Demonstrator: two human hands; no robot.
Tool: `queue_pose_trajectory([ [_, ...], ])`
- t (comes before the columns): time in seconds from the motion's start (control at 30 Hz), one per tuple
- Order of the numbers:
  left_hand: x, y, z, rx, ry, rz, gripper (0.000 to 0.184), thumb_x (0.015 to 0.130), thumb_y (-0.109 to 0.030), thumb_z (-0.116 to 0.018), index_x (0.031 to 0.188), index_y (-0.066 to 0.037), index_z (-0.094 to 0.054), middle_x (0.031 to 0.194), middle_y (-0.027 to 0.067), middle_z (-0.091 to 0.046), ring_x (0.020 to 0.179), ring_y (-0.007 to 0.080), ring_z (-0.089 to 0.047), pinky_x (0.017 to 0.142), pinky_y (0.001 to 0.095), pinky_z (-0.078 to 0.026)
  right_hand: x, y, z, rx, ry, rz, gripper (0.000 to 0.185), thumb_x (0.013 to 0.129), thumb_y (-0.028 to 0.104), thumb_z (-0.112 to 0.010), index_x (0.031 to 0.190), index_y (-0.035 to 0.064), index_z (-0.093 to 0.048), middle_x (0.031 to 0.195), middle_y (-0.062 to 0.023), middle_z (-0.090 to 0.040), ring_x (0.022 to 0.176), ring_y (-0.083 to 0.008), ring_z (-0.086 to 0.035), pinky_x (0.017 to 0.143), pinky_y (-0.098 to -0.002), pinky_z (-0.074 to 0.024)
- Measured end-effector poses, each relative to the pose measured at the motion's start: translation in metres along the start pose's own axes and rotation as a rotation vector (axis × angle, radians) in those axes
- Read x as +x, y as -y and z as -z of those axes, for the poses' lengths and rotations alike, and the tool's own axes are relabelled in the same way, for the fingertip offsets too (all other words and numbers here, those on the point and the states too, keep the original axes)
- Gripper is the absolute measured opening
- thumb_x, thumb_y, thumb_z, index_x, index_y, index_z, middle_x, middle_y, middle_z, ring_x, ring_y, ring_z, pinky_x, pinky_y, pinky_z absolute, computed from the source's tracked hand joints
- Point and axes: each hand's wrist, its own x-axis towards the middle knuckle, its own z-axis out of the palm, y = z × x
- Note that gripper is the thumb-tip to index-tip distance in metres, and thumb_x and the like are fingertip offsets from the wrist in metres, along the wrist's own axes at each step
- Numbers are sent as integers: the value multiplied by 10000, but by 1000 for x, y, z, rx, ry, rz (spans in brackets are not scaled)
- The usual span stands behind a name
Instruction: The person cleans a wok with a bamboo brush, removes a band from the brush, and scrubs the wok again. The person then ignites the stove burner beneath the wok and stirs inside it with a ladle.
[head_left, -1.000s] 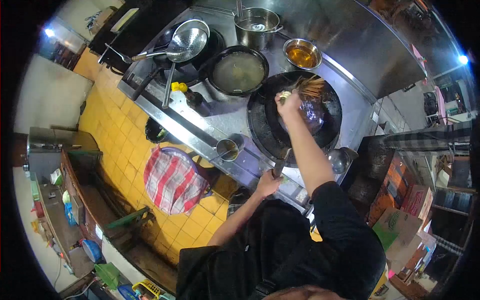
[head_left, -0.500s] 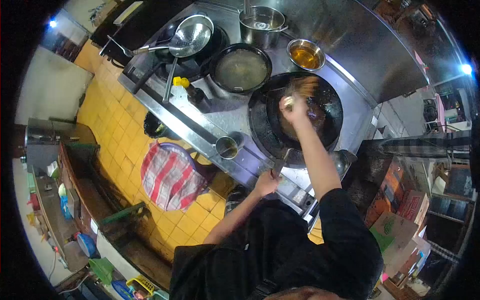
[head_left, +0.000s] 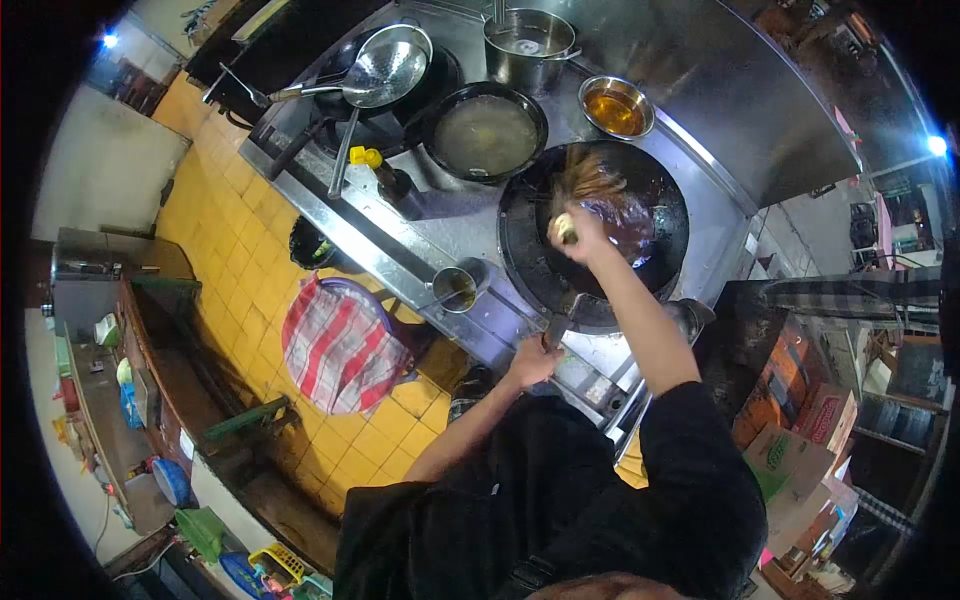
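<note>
My right hand (head_left: 582, 240) is closed around a wok brush (head_left: 592, 188) with long tan bristles. The bristles are spread against the inside of a black wok (head_left: 668, 195) that has a little dark, shiny liquid in it. Near the front edge of the stove, my left hand (head_left: 533, 362) grips the wok handle (head_left: 556, 328). Left of that handle stands a metal cup (head_left: 458, 290) with some liquid inside. A metal bowl of amber liquid (head_left: 616, 107) sits just behind the wok.
A second wok of cloudy liquid (head_left: 487, 137) and a steel pot (head_left: 527, 50) stand at the back. A strainer (head_left: 388, 66) and a ladle handle (head_left: 343, 155) lie to the left. A yellow-capped bottle (head_left: 398, 190) stands nearby. Below is a cloth-covered tub (head_left: 345, 345).
My right hand has moved slightly left and toward me with the brush, whose bristles now point to the far side of the wok. The left hand stays at the handle.
</note>
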Motion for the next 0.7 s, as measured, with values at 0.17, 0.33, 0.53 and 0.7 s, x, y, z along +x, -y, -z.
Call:
queue_pose_trajectory([
  [0.17, 7, 18, -5, -64, -20, -52, 232, 882, -217, -677, 884, -19, -557, 560, 14, -528, 425, 115, -507, 393, 290, -387, -13, 47, 23, -159, -73, 320, 318, 980, 325, -479, 922, 12, -490, 700, -143, -547, 512, -260, -535, 388, -307, -390],
  [0.33, 0, -1, 4, 56, 20, -52, 237, 881, -211, -674, 888, -7, -554, 551, 31, -549, 436, 125, -527, 402, 304, -400, -19, -22, 6, -502, -35, 94, 286, 979, 297, -474, 950, 15, -511, 687, -149, -553, 513, -285, -552, 398, -361, -426],
  [0.53, -2, 2, 2, -55, 5, -61, 238, 874, -220, -677, 879, -13, -559, 525, 38, -543, 422, 140, -526, 415, 317, -404, -4, 19, 14, -245, -148, 361, 265, 991, 307, -467, 952, 47, -502, 692, -118, -562, 509, -238, -549, 383, -329, -391],
  [0.7, 4, 3, 1, -23, -33, -22, 229, 874, -206, -671, 880, -8, -556, 527, 38, -533, 420, 136, -515, 408, 310, -389, -38, 11, 0, -489, -53, 164, 268, 987, 314, -475, 937, 54, -517, 681, -107, -555, 519, -231, -550, 375, -295, -377],
])
